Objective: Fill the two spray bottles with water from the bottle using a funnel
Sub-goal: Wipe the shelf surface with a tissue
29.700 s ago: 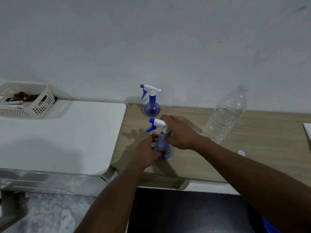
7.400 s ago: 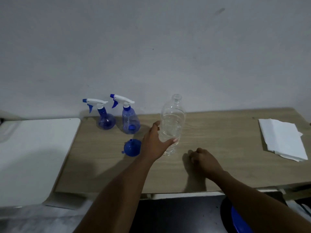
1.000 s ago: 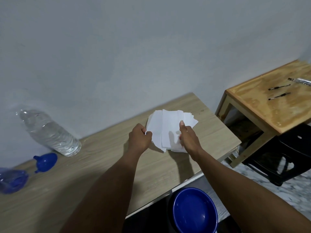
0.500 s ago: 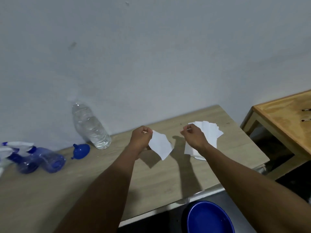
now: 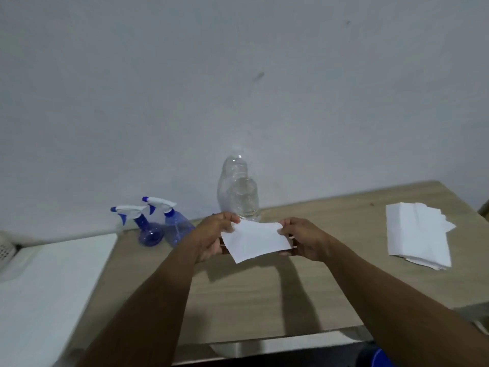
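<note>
My left hand (image 5: pixel 211 237) pinches the left edge of a white paper sheet (image 5: pixel 256 243) between thumb and curled fingers. My right hand (image 5: pixel 304 238) pinches the right edge the same way, so the sheet is held up between them above the wooden table (image 5: pixel 264 295). Just behind my hands the water bottle (image 5: pixel 238 192) stands upright by the wall, partly filled. Left of it, the round spray bottle (image 5: pixel 148 229) and the taller spray bottle (image 5: pixel 177 226) stand close together, trigger heads on. A paper stack (image 5: pixel 415 234) lies well to my right, and a white surface (image 5: pixel 47 282) adjoins the table on my left
</note>
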`<action>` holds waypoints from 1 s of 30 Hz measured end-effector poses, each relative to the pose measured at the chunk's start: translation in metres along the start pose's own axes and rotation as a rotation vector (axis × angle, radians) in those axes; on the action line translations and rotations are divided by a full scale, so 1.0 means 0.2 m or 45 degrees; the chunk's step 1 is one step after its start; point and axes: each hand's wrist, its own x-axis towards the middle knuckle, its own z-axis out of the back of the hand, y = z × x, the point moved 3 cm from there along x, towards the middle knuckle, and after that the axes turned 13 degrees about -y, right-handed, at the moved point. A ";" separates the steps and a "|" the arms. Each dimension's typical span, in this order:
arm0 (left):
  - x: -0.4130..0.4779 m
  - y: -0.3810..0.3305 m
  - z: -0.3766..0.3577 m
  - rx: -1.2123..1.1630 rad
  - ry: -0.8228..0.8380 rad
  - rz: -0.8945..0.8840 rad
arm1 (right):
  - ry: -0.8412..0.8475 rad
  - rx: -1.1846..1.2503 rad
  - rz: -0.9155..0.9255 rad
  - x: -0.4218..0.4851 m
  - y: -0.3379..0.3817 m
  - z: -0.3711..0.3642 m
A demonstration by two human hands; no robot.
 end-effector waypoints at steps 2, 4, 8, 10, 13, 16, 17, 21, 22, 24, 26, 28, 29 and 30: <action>0.01 0.05 0.20 -0.032 0.001 0.007 | -0.030 0.038 0.075 -0.03 0.01 -0.17; 0.04 0.11 0.39 -0.075 0.009 0.027 | -0.039 0.065 0.130 -0.05 0.00 -0.34; 0.13 0.25 0.76 -0.107 -0.050 0.006 | -0.009 0.095 0.170 -0.10 -0.02 -0.67; 0.15 0.32 0.89 -0.118 -0.062 0.026 | -0.007 0.122 0.167 -0.14 -0.04 -0.81; 0.12 0.39 1.05 -0.050 -0.213 -0.011 | -0.053 0.106 0.080 -0.16 -0.11 -0.95; 0.10 0.43 1.15 0.090 -0.352 -0.148 | -0.049 -0.037 -0.118 -0.15 -0.19 -1.04; 0.10 0.44 1.16 0.116 -0.371 -0.182 | -0.018 -0.071 -0.187 -0.15 -0.21 -1.06; 0.10 0.44 1.19 0.195 -0.383 -0.300 | 0.049 -0.146 -0.260 -0.14 -0.25 -1.14; 0.10 0.43 1.20 0.220 -0.371 -0.323 | 0.024 -0.130 -0.244 -0.13 -0.24 -1.16; 0.13 0.41 1.23 0.299 -0.346 -0.375 | -0.041 -0.051 -0.183 -0.11 -0.23 -1.18; 0.15 0.39 1.25 0.416 -0.330 -0.432 | -0.070 0.008 -0.114 -0.11 -0.20 -1.19; 0.17 0.37 1.27 0.511 -0.312 -0.475 | -0.036 0.017 -0.091 -0.09 -0.18 -1.20; 0.18 0.37 1.27 0.539 -0.303 -0.497 | -0.016 0.004 -0.096 -0.09 -0.18 -1.21; 0.18 0.36 1.27 0.563 -0.296 -0.531 | -0.002 -0.025 -0.096 -0.09 -0.17 -1.21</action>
